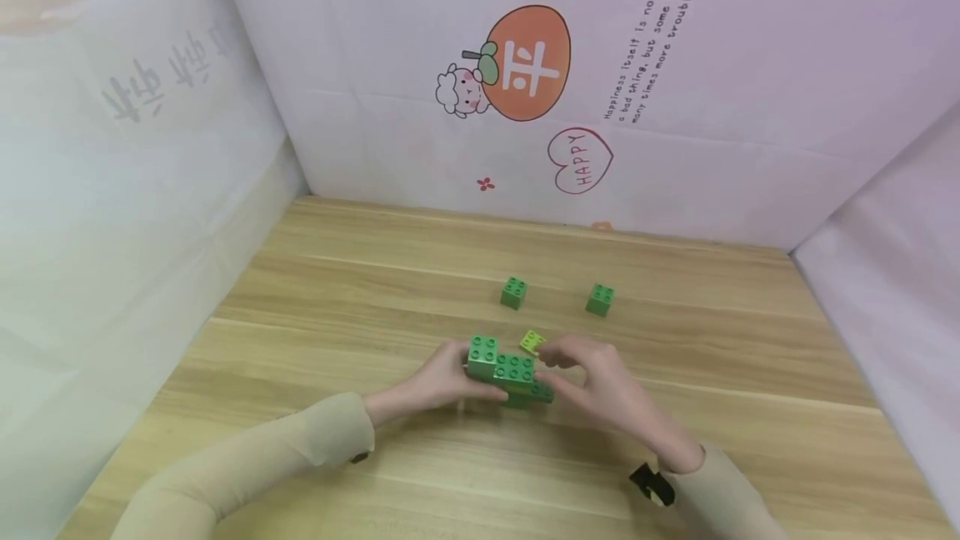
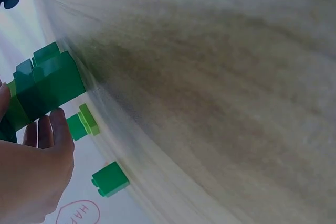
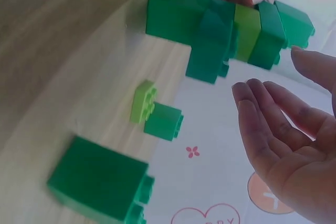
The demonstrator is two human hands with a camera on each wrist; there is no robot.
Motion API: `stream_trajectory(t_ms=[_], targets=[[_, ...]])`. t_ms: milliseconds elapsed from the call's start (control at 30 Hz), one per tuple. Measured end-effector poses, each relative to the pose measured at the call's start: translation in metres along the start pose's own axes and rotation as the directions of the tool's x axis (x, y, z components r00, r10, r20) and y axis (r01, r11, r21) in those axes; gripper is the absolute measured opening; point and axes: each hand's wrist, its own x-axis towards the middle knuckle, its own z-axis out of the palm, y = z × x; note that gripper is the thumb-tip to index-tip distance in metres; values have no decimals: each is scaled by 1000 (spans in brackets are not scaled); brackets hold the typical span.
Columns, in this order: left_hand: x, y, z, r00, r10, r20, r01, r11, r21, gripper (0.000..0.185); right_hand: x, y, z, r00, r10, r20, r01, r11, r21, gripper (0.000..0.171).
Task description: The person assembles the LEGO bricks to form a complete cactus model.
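Observation:
My left hand (image 1: 442, 380) grips a built stack of green toy building bricks (image 1: 514, 368) by its left side, thumb at the front. In the right wrist view the stack (image 3: 170, 17) has a lime layer between darker green bricks, and one brick juts out to the side. Close by on the right, my right hand (image 1: 603, 382) has its fingers loosely bent; the right wrist view shows nothing between thumb and fingertips, with a gap from the stack. Behind the stack, near the right fingers, lies a thin lime brick (image 1: 531, 342).
Two loose green bricks stand farther back on the wooden table (image 1: 375, 265), one (image 1: 513, 293) behind the lime brick and one (image 1: 600, 299) to its right. A printed white cloth (image 1: 390, 123) rises behind the table, with pale cloth at both sides.

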Motion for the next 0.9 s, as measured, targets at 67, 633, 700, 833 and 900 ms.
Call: stream_trajectory(t_ms=[67,633,700,833,900], targets=[[1,0,1,1000,-5,3,5,1000,7,41,1,3,-3,1000,-6,-24,6,1000,-5,25],[15,-40,10,998,62,6,-62,996,-60,43,13,25,-24,998,54,43,-52,998,-39,24],[15,-40,10,998,66,6,-66,996,-59,43,16,27,-25,996,60,70,-58,998,-33,25],[16,-40,9,999,53,9,-52,998,-45,44,22,34,-27,989,78,124,-76,997,-26,25],[17,-40,9,998,54,11,-53,998,-42,44,25,38,-27,985,81,149,-79,997,-23,25]])
